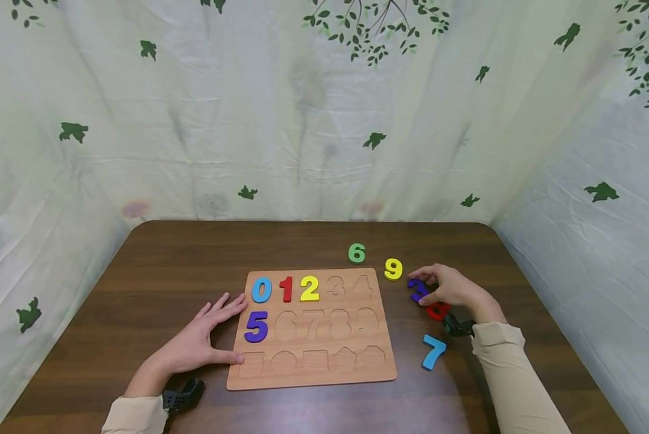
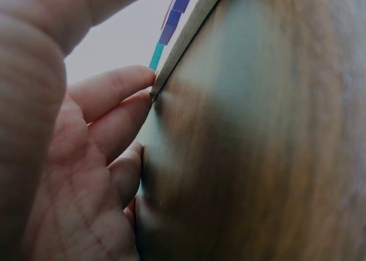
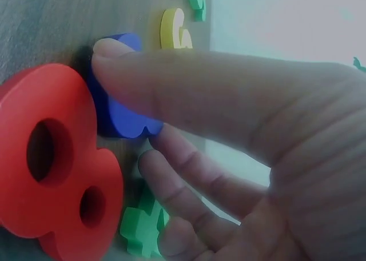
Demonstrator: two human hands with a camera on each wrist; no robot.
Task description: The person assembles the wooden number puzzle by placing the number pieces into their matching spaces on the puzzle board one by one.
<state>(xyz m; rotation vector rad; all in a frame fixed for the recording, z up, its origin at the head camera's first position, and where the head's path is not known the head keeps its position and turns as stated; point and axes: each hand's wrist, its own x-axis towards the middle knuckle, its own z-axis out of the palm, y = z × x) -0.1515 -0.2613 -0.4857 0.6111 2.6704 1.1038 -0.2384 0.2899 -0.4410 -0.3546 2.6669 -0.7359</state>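
Observation:
My right hand (image 1: 450,287) pinches a blue-purple number 3 (image 1: 418,290) between thumb and fingers, low over the table at the right. Beside it lies a red number 8 (image 3: 106,164), partly covered by the hand in the head view. A green number 4 (image 3: 140,229) shows below the fingers in the right wrist view. My left hand (image 1: 194,340) rests at the left edge of the wooden number board (image 1: 313,343), fingers spread and fairly straight, thumb on its surface. Seated in the board are a blue 0 (image 1: 261,290), red 1 (image 1: 286,289), yellow 2 (image 1: 310,288) and purple 5 (image 1: 256,327).
Past the board's far right corner lie a green 6 (image 1: 356,253) and a yellow 9 (image 1: 393,269). A light-blue 7 (image 1: 433,352) lies right of the board. Outlined recesses show across the board's other places. A leaf-patterned cloth (image 1: 303,150) hangs behind the brown table (image 1: 194,253).

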